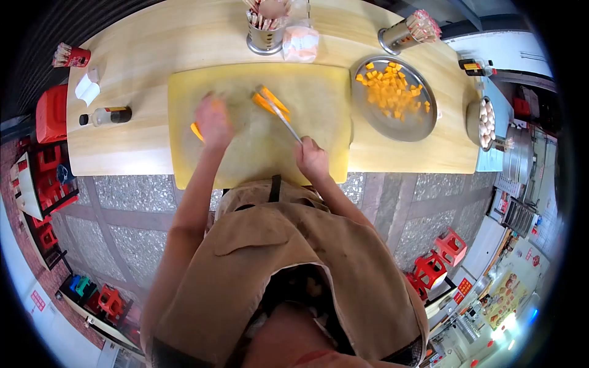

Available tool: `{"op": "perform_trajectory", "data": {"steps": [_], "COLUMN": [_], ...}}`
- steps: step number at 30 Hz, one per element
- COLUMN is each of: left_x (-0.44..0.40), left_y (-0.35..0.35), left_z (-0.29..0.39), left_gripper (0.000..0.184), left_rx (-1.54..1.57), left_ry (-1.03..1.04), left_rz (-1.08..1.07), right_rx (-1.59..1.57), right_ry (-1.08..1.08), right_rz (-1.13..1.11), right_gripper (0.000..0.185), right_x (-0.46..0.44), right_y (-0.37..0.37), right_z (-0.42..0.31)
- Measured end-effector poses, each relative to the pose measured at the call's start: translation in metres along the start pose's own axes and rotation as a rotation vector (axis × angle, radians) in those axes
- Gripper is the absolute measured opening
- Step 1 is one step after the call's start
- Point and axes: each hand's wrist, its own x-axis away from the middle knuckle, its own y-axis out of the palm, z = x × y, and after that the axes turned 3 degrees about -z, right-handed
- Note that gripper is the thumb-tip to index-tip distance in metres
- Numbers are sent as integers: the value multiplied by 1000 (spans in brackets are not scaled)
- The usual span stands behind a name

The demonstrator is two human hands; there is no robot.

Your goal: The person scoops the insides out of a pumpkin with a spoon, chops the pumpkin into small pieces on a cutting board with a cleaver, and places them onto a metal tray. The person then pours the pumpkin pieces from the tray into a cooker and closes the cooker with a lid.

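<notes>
My right hand (312, 161) is closed around the handle of a knife (284, 118), whose blade points up and left over the yellow cutting board (257, 168). Beside the blade lie orange strips (270, 100) that look like pumpkin. My left hand (213, 122) is over the left part of the board, its fingers smeared by motion. Another orange strip (196, 130) shows at its left edge, and some orange shows near the fingers; whether they grip it is unclear. Right of the board, a round metal tray (392, 130) holds many small orange cubes (389, 86).
Behind the board stand a perforated metal holder (265, 40) of wrapped sticks and a plastic packet (300, 43). A second stick holder (399, 35) stands behind the tray. A dark-capped bottle (105, 116) lies left; a pot of eggs (485, 122) is far right. Red stools (432, 268) are on the floor.
</notes>
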Motion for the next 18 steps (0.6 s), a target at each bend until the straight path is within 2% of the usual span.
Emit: {"op": "perform_trajectory", "data": {"steps": [2,3,5,11,18], "left_x": [-31,-41,-56,-48,-27], "left_y": [3,18,53,63,56], "left_z": [33,36,40,43,55], "left_gripper": [60,60,53,42,48], "left_rx": [-36,-33,48,80,172], "left_ry": [287,293,209,154,66], "left_rz": [-300,-298,-651,-691,-637], "right_rx": [-102,-99,-83,-47,110], "right_ry": [232,235,329,359,364], "right_rz": [89,94,93,4,-136], "right_gripper": [17,17,16,17,15], "right_x": [14,18,24,24,-12], "right_y": [-1,2,6,-13,22], "right_z": [-2,1,11,2,15]}}
